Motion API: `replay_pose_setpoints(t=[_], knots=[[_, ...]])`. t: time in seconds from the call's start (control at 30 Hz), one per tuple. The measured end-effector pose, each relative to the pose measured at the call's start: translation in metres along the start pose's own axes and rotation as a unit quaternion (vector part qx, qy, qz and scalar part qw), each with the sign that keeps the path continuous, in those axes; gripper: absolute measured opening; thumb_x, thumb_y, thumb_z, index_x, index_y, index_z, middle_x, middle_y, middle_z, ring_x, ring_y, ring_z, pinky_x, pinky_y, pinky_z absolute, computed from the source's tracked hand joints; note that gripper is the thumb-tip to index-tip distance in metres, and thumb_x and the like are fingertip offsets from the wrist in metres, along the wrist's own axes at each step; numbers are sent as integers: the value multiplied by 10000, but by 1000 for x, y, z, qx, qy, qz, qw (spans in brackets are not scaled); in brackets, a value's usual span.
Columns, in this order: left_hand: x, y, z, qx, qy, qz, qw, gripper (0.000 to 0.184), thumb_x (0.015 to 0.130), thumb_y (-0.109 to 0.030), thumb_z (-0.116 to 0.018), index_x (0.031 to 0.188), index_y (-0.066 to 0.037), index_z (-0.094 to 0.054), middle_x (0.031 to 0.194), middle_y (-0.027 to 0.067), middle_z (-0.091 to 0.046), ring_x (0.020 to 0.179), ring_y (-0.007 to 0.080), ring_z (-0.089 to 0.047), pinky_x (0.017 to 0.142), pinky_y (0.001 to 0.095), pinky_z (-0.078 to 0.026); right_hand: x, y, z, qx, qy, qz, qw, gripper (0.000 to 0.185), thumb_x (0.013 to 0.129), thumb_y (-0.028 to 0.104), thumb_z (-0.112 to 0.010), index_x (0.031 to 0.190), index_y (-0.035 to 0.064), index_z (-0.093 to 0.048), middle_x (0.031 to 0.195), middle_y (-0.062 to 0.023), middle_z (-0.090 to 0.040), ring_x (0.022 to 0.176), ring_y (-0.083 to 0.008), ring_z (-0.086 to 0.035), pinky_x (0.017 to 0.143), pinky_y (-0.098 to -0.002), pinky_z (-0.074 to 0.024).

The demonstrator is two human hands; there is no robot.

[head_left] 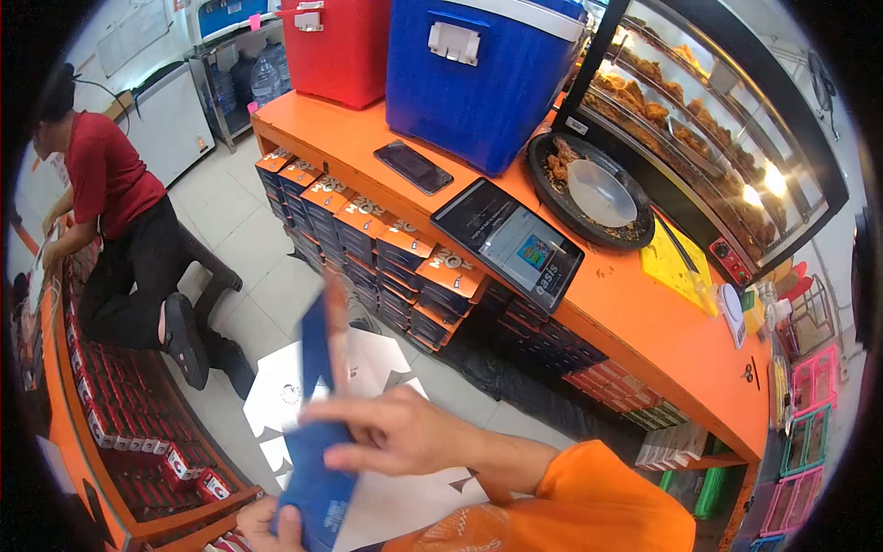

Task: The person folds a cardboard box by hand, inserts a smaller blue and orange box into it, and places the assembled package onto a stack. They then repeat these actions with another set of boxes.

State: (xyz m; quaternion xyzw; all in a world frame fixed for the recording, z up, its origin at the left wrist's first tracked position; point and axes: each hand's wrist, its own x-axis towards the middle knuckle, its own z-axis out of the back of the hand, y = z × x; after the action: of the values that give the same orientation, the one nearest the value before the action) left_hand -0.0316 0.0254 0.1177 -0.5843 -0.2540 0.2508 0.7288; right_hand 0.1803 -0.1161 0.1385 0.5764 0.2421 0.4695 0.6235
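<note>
A blue folding carton (313, 492), part-folded and tilted, stands low in the middle of the head view. My left hand (262, 526) grips its lower left side, the thumb lying over the blue panel. My right hand (391, 431) reaches in from the right and touches the carton's front with index finger and thumb held apart; its other fingers are partly hidden. The upper flap is smeared by motion. Under and behind the carton lie white die-cut cardboard blanks (377, 354), partly covered by my arm.
An orange counter (515, 207) carries a tablet (510, 241), phone (412, 166), blue cooler (478, 83), black tray (589, 189) and lit food warmer (699, 110). Folded boxes (368, 235) are stacked below. A person in red (110, 166) crouches at left beside a shelf of small boxes (138, 414).
</note>
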Motion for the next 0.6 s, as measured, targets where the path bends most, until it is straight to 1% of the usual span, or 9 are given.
replay_pose_setpoints(t=[0.03, 0.17, 0.23, 0.3, 0.33, 0.37, 0.43, 0.47, 0.6], knots=[[1, 3, -1, 3, 39, -5, 999, 327, 907, -209, -623, 673, 2, -535, 621, -13, -484, 563, 70, -379, 491, 240, -266, -1, 0, 1, -40, 77, 22, 996, 350, 865, 322, -703, 1148, 127, -638, 601, -116, -586, 486, -225, -559, 518, -344, -460], [7, -10, -8, -58, 126, 6, 990, 371, 869, -176, -643, 585, -44, -445, 555, -28, -431, 524, 62, -336, 479, 244, -251, -7, 9, -3, -223, 66, 62, 971, 284, 834, 309, -734, 1020, 110, -656, 620, -86, -610, 552, -245, -640, 502, -321, -499], [8, -7, -11, -88, 103, -8, 991, 380, 841, -199, -661, 585, -46, -424, 510, -26, -374, 479, 80, -302, 466, 250, -245, -10, 7, -11, -180, -2, -23, 983, 300, 828, 359, -730, 977, 113, -642, 690, -73, -638, 568, -247, -642, 499, -318, -494], [14, -11, -13, -101, 99, -92, 986, 401, 802, -224, -680, 567, -26, -422, 487, -5, -364, 445, 102, -297, 452, 266, -235, -13, -3, -14, -187, 30, 63, 980, 356, 849, 421, -676, 1097, 173, -615, 679, -110, -634, 614, -307, -647, 542, -421, -496], [12, -18, -33, -67, -45, -193, 978, 423, 779, -228, -682, 537, -6, -415, 457, 30, -353, 411, 128, -290, 435, 294, -214, -13, 2, -13, -162, 91, 90, 978, 416, 815, 387, -711, 1126, 134, -598, 669, -125, -625, 635, -327, -647, 546, -424, -489], [15, -22, -32, -65, -45, -193, 978, 423, 779, -228, -682, 537, -6, -415, 457, 30, -353, 411, 128, -290, 435, 294, -214, -12, 7, -9, -160, 90, 90, 979, 416, 815, 387, -711, 1126, 134, -598, 669, -125, -625, 635, -327, -647, 546, -424, -489], [18, -31, -26, -137, 129, -183, 965, 410, 766, -224, -682, 535, 5, -433, 455, 61, -360, 401, 145, -295, 432, 303, -223, -11, 16, -1, -186, 261, 59, 945, 532, 757, 330, -762, 1188, 100, -551, 846, -153, -627, 802, -336, -641, 623, -423, -497], [14, -28, -32, -159, 88, -182, 966, 455, 785, -281, -684, 539, 2, -427, 456, 63, -342, 395, 158, -285, 434, 292, -228, -15, 12, -5, -186, 220, 122, 950, 618, 707, 272, -798, 1221, 95, -503, 1008, -164, -548, 942, -343, -578, 724, -418, -483], [28, -29, 0, -156, 198, -248, 936, 372, 799, -265, -722, 645, 18, -538, 527, 96, -475, 407, 178, -406, 434, 292, -304, -8, -7, 4, -158, 183, 138, 961, 674, 644, 236, -843, 1198, 106, -482, 1038, -148, -480, 963, -345, -519, 799, -420, -441]])
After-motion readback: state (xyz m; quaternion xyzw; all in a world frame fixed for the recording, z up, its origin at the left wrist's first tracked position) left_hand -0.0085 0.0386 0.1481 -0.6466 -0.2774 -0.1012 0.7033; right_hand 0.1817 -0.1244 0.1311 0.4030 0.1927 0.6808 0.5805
